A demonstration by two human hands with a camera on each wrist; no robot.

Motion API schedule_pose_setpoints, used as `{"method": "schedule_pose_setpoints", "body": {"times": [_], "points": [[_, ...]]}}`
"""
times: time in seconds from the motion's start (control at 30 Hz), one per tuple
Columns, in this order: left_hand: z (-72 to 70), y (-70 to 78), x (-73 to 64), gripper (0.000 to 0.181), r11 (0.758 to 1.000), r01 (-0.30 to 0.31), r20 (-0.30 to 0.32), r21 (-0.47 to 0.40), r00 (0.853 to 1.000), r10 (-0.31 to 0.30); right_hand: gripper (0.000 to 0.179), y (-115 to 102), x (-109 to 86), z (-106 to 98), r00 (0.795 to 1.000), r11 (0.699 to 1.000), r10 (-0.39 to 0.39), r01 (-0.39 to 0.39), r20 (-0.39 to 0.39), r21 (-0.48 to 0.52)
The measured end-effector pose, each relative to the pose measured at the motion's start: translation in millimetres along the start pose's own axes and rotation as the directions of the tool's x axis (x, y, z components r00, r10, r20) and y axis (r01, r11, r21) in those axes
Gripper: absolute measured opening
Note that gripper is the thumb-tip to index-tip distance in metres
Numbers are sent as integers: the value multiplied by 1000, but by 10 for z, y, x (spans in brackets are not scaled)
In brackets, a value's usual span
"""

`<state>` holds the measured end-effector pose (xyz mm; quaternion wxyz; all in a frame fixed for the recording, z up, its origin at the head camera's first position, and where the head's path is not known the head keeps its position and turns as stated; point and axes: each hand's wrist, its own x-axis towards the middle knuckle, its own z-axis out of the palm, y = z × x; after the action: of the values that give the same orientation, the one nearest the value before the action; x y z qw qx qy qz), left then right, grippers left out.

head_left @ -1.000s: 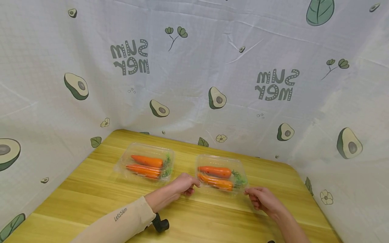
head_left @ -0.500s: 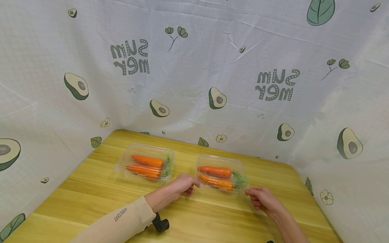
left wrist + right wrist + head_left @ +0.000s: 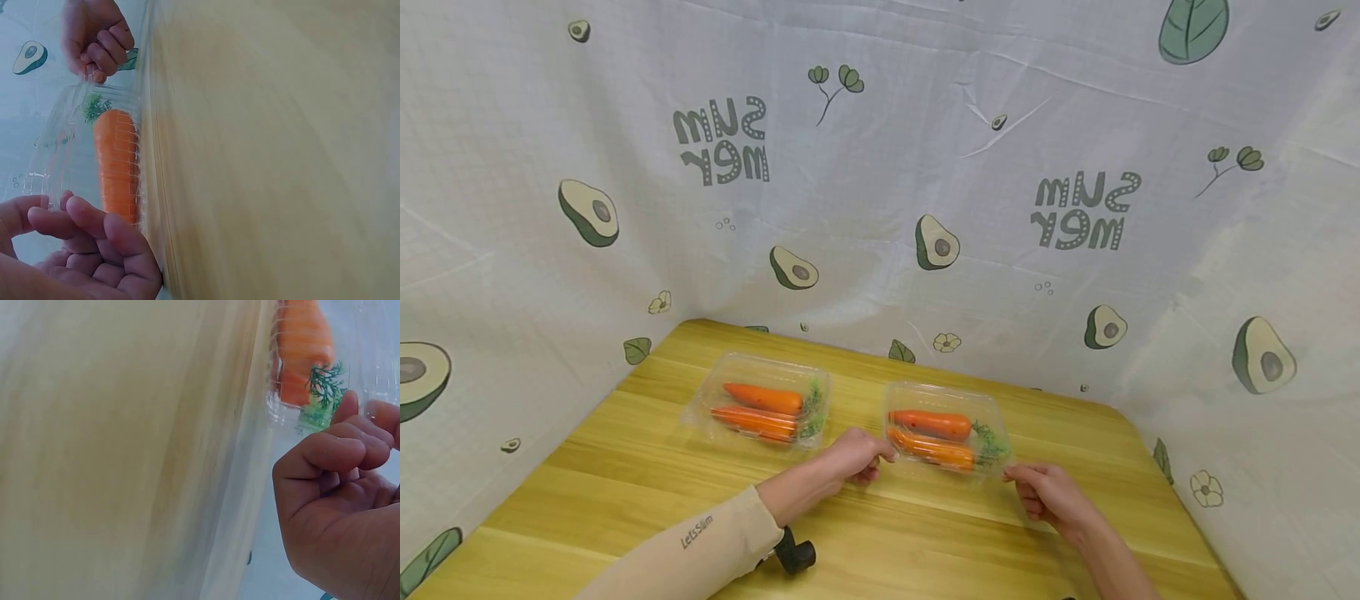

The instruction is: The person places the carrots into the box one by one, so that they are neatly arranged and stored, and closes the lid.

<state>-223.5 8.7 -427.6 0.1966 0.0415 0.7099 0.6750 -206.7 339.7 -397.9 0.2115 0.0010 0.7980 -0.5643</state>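
A clear plastic clamshell box (image 3: 951, 391) with an orange carrot (image 3: 934, 424) and a second carrot (image 3: 936, 452) inside stands right of the table's middle. Green leafy tops (image 3: 991, 442) point to the right. My left hand (image 3: 854, 454) pinches the box's near left corner between thumb and forefinger, the other fingers curled. At the near right corner, my right hand (image 3: 1048, 493) pinches the rim in the same way. The left wrist view shows both hands at the rim, with a carrot (image 3: 115, 165) behind the ribbed wall. Green leaves (image 3: 326, 384) sit close to my right fingers in the right wrist view.
Left of my left hand, another clear box (image 3: 715, 377) with carrots (image 3: 763, 397) rests on the wooden table (image 3: 917, 542). White cloth (image 3: 865, 183) with avocado prints hangs around the back and sides. A black device (image 3: 797, 553) is at my left wrist.
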Motion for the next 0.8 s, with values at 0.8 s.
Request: {"method": "schedule_pose_setpoints", "body": {"times": [0.8], "points": [[20,37,2,28,998,-19,11,62,1000,19,31,6,-28,-10,1000,1000,15,-14,-27,6]]}}
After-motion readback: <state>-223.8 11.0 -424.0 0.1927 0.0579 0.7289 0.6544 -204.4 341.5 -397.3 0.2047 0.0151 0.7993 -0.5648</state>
